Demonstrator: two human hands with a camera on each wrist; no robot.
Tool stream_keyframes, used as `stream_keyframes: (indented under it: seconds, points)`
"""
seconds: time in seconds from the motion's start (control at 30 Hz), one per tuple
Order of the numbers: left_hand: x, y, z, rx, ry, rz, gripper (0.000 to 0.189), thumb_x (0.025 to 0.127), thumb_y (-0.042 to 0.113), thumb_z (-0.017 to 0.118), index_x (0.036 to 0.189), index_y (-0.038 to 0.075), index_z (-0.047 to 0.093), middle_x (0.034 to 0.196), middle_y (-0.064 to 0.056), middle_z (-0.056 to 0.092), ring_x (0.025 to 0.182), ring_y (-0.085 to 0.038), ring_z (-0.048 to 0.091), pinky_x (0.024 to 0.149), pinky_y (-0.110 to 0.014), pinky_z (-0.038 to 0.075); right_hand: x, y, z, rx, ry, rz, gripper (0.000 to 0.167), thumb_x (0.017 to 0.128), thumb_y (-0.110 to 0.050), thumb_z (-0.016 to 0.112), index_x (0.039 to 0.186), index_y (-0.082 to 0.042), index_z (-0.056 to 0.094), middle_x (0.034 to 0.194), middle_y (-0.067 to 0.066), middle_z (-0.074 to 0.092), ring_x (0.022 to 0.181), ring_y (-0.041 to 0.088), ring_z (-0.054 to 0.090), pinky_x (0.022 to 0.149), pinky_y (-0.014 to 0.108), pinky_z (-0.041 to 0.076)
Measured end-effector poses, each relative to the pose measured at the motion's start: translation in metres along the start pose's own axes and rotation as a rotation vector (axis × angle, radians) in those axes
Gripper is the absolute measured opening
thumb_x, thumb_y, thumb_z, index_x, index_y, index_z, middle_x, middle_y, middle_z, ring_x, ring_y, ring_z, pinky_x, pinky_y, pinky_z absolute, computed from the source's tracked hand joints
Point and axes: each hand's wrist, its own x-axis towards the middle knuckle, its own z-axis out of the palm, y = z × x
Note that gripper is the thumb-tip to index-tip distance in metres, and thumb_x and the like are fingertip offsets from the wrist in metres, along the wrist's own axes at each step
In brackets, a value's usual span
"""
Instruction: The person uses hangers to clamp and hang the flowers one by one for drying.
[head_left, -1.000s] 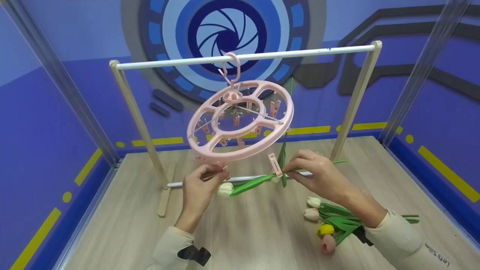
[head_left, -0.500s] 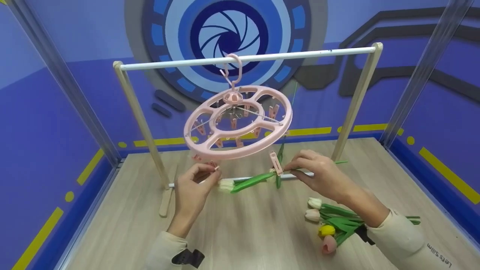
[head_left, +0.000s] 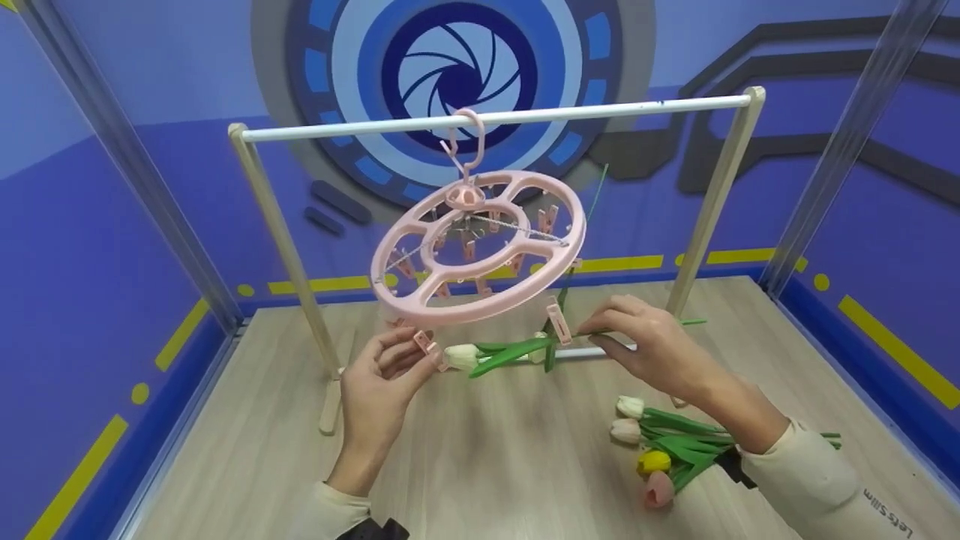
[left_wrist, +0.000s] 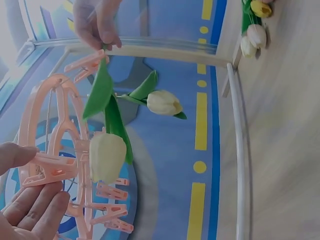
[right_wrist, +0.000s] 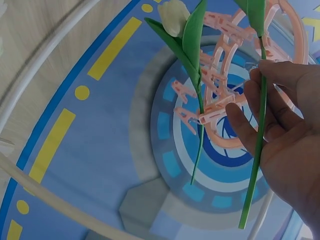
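Note:
A pink round clip hanger (head_left: pixel 480 310) hangs tilted by its hook, with several clothespins around it. My left hand (head_left: pixel 375 405) pinches one pink clothespin (left_wrist: pixel 52 169) between thumb and fingers at the hanger's near left side. My right hand (head_left: pixel 654 343) pinches the green stem of a white tulip (head_left: pixel 462 358), held sideways under the hanger's front rim. The tulip's head lies close to the pinched clothespin; in the left wrist view they look apart. A second white tulip (left_wrist: pixel 164 102) hangs head down from a clothespin behind. Another clothespin (head_left: pixel 558 324) hangs beside the held stem.
A rack with a white top rod (head_left: pixel 600 112) and wooden posts (head_left: pixel 274 217) carries the hanger. Several tulips, white, yellow and pink, lie in a bunch (head_left: pixel 682 448) on the wooden table (head_left: pixel 480 480) near my right forearm. A white lower bar (head_left: pixel 592 352) runs behind my hands.
My left hand has shifted a little left and down, and its clothespin has turned into clearer view. The held tulip has risen slightly, its head now near that clothespin. My right hand moved slightly right.

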Motion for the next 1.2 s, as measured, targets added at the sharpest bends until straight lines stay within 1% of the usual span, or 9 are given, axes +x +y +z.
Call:
stream_keyframes:
  seconds: [0.13, 0.33, 0.47, 0.6, 0.7, 0.8, 0.9, 0.97, 1.2]
  points:
    - [-0.002, 0.003, 0.002, -0.005, -0.022, -0.016, 0.035, 0.088, 0.004, 0.088, 0.12, -0.002, 0.074, 0.112, -0.011, 0.078, 0.104, -0.023, 0.076, 0.088, -0.03, 0.061, -0.002, 0.002, -0.007, -0.023, 0.017, -0.003, 0.036, 0.082, 0.014, 0.085, 0.108, -0.01, 0.078, 0.105, -0.003, 0.072, 0.095, 0.016, 0.067, 0.085, 0.023, 0.059]
    - [-0.003, 0.006, 0.006, -0.049, -0.061, 0.013, 0.035, 0.085, 0.0, 0.088, 0.118, -0.003, 0.076, 0.111, -0.012, 0.078, 0.102, -0.023, 0.077, 0.088, -0.032, 0.062, -0.007, 0.01, -0.018, -0.04, 0.072, -0.051, 0.037, 0.078, 0.018, 0.085, 0.104, -0.007, 0.077, 0.103, 0.001, 0.071, 0.093, 0.018, 0.07, 0.085, 0.012, 0.053]
    - [-0.003, 0.007, 0.01, -0.082, -0.084, 0.017, 0.036, 0.085, -0.003, 0.088, 0.118, -0.004, 0.076, 0.11, -0.013, 0.078, 0.102, -0.024, 0.077, 0.089, -0.033, 0.062, -0.013, 0.015, -0.029, -0.071, 0.105, -0.043, 0.036, 0.077, 0.017, 0.086, 0.103, -0.006, 0.077, 0.102, 0.002, 0.072, 0.09, 0.018, 0.071, 0.084, 0.009, 0.051]
    - [-0.003, 0.007, 0.014, -0.099, -0.108, 0.011, 0.035, 0.085, -0.003, 0.088, 0.118, -0.004, 0.075, 0.11, -0.014, 0.078, 0.102, -0.026, 0.076, 0.09, -0.035, 0.062, -0.021, 0.022, -0.039, -0.109, 0.121, 0.024, 0.033, 0.08, 0.012, 0.087, 0.105, -0.008, 0.078, 0.102, 0.001, 0.074, 0.089, 0.019, 0.073, 0.083, 0.011, 0.052]
    - [-0.003, 0.006, 0.016, -0.074, -0.125, 0.002, 0.034, 0.087, 0.001, 0.088, 0.119, -0.003, 0.076, 0.11, -0.012, 0.078, 0.103, -0.025, 0.076, 0.09, -0.033, 0.062, -0.028, 0.027, -0.046, -0.146, 0.132, 0.091, 0.033, 0.082, 0.008, 0.087, 0.11, -0.006, 0.077, 0.104, 0.003, 0.075, 0.088, 0.021, 0.074, 0.082, 0.011, 0.051]
    - [-0.002, 0.005, 0.019, -0.058, -0.145, -0.003, 0.034, 0.088, 0.006, 0.088, 0.119, -0.001, 0.077, 0.111, -0.011, 0.077, 0.103, -0.024, 0.076, 0.09, -0.032, 0.061, -0.035, 0.03, -0.052, -0.167, 0.153, 0.177, 0.039, 0.085, 0.005, 0.087, 0.12, -0.004, 0.074, 0.106, 0.004, 0.076, 0.088, 0.022, 0.074, 0.081, 0.009, 0.048]
    - [-0.002, 0.004, 0.021, -0.049, -0.157, 0.005, 0.033, 0.088, 0.006, 0.088, 0.118, 0.0, 0.077, 0.11, -0.011, 0.077, 0.102, -0.024, 0.075, 0.09, -0.033, 0.062, -0.041, 0.035, -0.058, -0.152, 0.174, 0.26, 0.049, 0.087, 0.006, 0.084, 0.133, -0.002, 0.068, 0.104, 0.005, 0.076, 0.087, 0.024, 0.074, 0.08, 0.007, 0.046]
    - [-0.002, 0.004, 0.023, -0.044, -0.161, 0.012, 0.032, 0.088, 0.006, 0.088, 0.118, 0.0, 0.077, 0.109, -0.01, 0.077, 0.101, -0.023, 0.076, 0.09, -0.033, 0.062, -0.045, 0.038, -0.06, -0.14, 0.181, 0.302, 0.052, 0.089, 0.006, 0.083, 0.137, -0.001, 0.065, 0.101, 0.004, 0.075, 0.086, 0.024, 0.073, 0.081, 0.005, 0.046]
    - [-0.004, 0.004, 0.029, -0.043, -0.182, 0.048, 0.032, 0.089, 0.006, 0.087, 0.118, 0.001, 0.078, 0.108, -0.007, 0.078, 0.1, -0.02, 0.076, 0.09, -0.034, 0.062, -0.065, 0.051, -0.06, -0.145, 0.14, 0.375, 0.04, 0.092, 0.003, 0.081, 0.13, 0.0, 0.069, 0.097, 0.003, 0.073, 0.086, 0.023, 0.073, 0.081, 0.002, 0.044]
